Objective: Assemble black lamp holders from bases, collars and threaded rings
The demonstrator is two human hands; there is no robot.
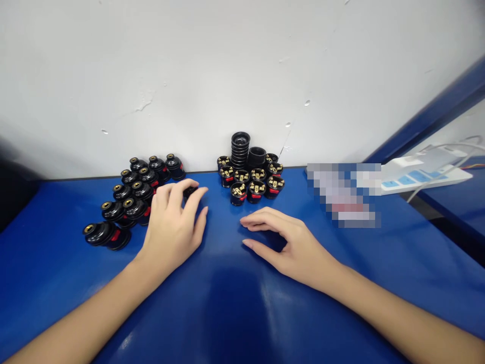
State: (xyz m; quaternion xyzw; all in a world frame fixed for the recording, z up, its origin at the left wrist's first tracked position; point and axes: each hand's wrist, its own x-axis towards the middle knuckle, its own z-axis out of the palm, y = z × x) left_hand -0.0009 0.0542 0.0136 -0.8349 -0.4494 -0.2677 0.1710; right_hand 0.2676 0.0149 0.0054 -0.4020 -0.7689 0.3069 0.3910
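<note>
My left hand (170,220) is over the table beside a group of black lamp holders (142,191) with brass-coloured tops and red switches. Its fingers are curved and spread apart. A small black part (190,192) shows between the fingers; most of it is hidden, and I cannot tell whether they touch it. My right hand (288,242) hovers over the blue tabletop with thumb and fingers apart and nothing between them. Beyond it stand several black socket bases (256,191) with brass contacts facing up and red switches. Behind these are a stack of black ribbed rings (240,150) and a shorter stack (256,155).
A white wall (235,76) rises behind the blue table (182,313). To the right lie a pixelated, unreadable item (341,194) and a white power strip (447,176) with blue sockets and cables. A blue metal bar (439,108) slants across the right side.
</note>
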